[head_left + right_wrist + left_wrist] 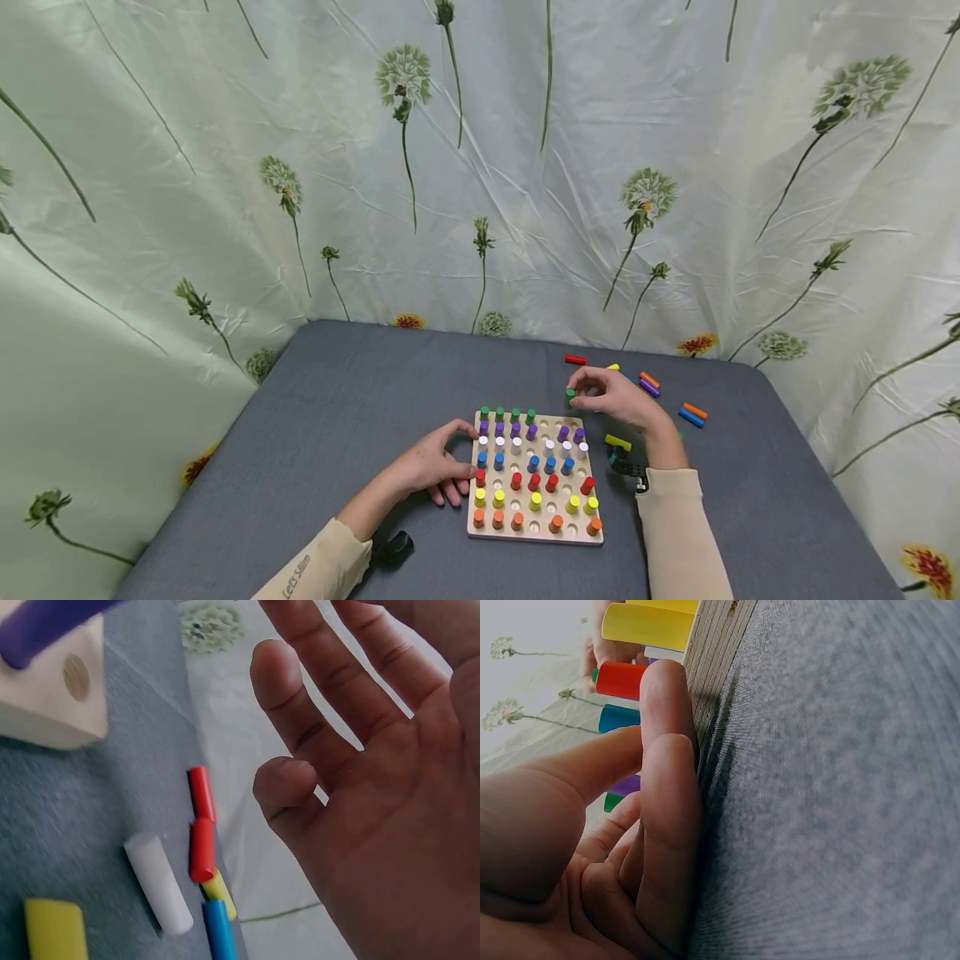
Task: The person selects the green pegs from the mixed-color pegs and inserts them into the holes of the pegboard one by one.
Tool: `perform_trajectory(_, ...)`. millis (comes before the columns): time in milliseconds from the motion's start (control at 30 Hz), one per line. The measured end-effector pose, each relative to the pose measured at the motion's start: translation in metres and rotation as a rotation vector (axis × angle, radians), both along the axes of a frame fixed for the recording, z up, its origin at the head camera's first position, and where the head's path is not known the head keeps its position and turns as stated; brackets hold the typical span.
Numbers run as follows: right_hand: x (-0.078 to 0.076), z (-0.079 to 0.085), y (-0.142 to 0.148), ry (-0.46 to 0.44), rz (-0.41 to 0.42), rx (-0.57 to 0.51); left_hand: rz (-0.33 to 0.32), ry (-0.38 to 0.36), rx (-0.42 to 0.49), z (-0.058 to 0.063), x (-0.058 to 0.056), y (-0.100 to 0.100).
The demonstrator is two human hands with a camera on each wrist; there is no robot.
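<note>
Green peg: I have it pinched between the thumb and forefinger of my right hand, held near the far right corner of the wooden board. My left hand rests against the board's left edge, thumb and forefinger spread apart along it, the other fingers lying loosely beside the wood. Four more green pegs stand upright at the left end of the farthest row; bare holes fill the rest of that row. Nearer me come rows of purple, white, blue, red, yellow and orange, several with gaps. On the grey table, a loose yellow peg lies just right of the board, and a white peg shows in my right wrist view.
</note>
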State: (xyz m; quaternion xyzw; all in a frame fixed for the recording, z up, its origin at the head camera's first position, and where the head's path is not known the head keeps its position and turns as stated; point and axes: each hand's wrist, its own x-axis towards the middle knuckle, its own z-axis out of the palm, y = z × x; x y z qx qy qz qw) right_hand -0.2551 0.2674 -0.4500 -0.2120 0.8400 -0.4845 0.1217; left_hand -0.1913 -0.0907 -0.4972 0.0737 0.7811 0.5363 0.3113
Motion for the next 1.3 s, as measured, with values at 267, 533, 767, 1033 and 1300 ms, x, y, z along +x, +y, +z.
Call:
perform_trajectory(267, -0.004, -0.008, -0.012, -0.024, 0.085, -0.004, -0.001, -0.006, 0.0, 0.0, -0.001, 0.0)
perform_trajectory(533, -0.006, -0.01, -0.021, -0.086, 0.113, 0.012, -0.006, 0.003, 0.011, 0.0, 0.0, -0.001)
perform_trajectory(767, -0.007, -0.014, -0.025, -0.131, 0.122, 0.026, -0.008, 0.005, 0.007, 0.0, 0.0, -0.001)
perform_trajectory(1033, -0.01, -0.02, -0.03, -0.114, 0.118, 0.091, -0.005, 0.007, 0.001, 0.001, 0.0, 0.0)
perform_trajectory(1300, -0.01, -0.021, -0.035, -0.113, 0.09, 0.158, -0.008, 0.009, 0.004, 0.001, 0.001, -0.001)
